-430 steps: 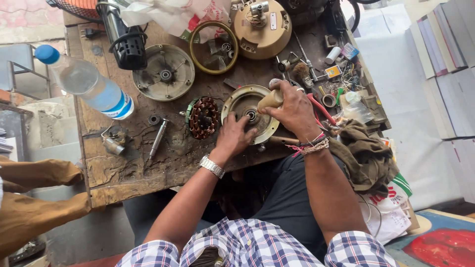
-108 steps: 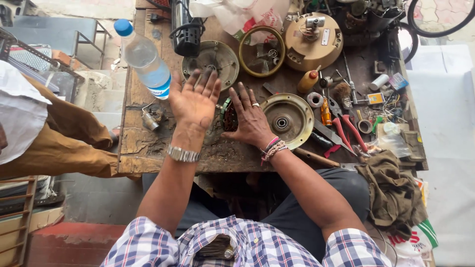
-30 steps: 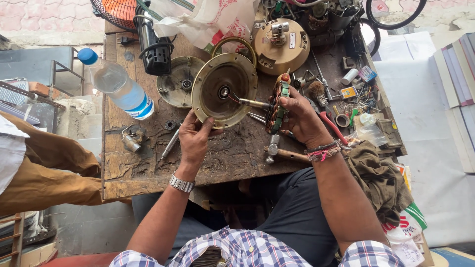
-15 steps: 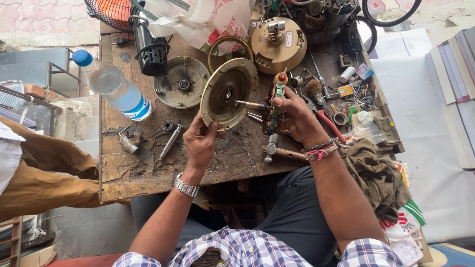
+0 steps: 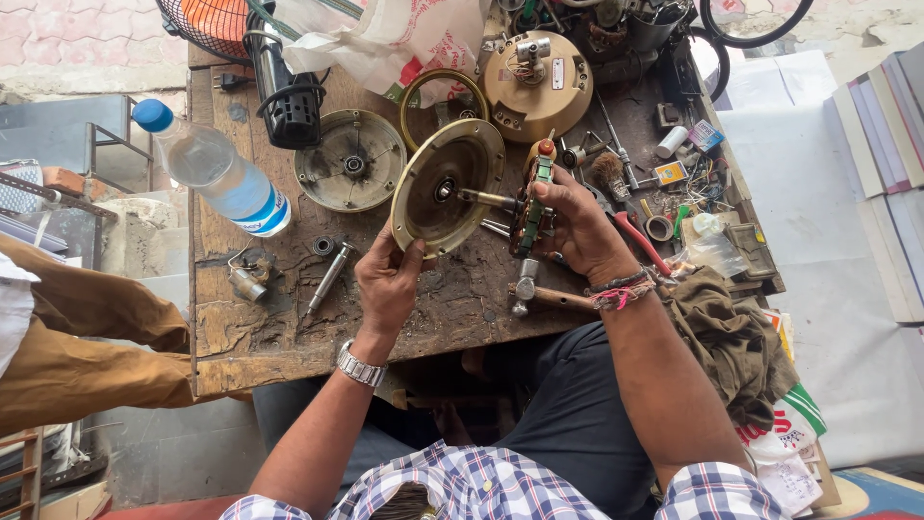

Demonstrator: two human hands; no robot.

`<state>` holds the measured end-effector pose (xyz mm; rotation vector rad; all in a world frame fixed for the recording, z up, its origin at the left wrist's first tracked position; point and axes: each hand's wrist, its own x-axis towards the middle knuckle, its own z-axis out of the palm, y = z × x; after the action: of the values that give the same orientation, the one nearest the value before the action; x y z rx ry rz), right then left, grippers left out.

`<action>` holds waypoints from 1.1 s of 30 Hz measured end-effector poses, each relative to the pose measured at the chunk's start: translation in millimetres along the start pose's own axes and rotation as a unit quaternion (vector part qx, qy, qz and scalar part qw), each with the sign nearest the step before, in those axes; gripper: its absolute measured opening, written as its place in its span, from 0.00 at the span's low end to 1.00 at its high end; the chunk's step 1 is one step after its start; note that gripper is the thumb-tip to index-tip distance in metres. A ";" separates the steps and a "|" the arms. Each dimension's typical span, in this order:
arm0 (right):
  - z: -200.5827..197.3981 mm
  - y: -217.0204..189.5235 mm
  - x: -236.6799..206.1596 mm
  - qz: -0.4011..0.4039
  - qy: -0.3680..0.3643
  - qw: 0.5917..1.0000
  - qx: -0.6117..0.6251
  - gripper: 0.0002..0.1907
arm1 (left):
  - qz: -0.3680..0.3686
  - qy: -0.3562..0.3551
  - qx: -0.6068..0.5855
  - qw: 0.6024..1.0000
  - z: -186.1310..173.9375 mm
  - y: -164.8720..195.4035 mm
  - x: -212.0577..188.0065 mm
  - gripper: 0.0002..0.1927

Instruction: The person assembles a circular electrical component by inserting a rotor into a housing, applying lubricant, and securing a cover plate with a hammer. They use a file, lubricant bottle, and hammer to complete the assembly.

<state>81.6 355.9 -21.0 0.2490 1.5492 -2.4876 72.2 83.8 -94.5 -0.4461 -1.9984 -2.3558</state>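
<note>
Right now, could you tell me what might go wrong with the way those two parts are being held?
The left hand grips the tilted round cover only at its lower rim, so it could slip onto the bench. The right hand holds the winding core on its shaft above a hammer and loose tools; a drop might damage the windings.

Worn wooden workbench (image 5: pixel 289 332) fills the middle of the frame, top scarred, stained and chipped along the near edge. Pinkish paving bricks (image 5: pixel 77 43) in the upper left corner. Grey metal stand (image 5: pixel 91 144) at left, over grey concrete floor (image 5: pixel 173 453). White sheet (image 5: pixel 818 193) covers the ground on the right. Even daylight, soft shadows.
</note>
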 end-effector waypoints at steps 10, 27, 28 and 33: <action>11.6 16.9 4.1 -0.004 0.091 0.994 -0.061 0.59 | 0.071 0.036 0.145 0.986 29.3 8.7 -7.2 0.25; 31.4 40.7 4.2 0.015 0.044 0.989 0.143 0.53 | 0.219 -0.111 0.333 0.910 24.1 18.9 2.4 0.36; 31.9 41.1 4.4 0.029 0.025 0.983 0.180 0.53 | 0.227 -0.132 0.337 0.904 19.6 21.3 7.3 0.36; 33.7 50.2 7.3 0.011 -0.027 0.963 0.267 0.55 | 0.248 -0.184 0.314 0.898 -2.1 32.4 23.6 0.36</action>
<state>86.2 303.4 -51.6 0.2673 0.8190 -2.8180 55.6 79.9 -58.2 -1.2327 -2.2701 -1.3059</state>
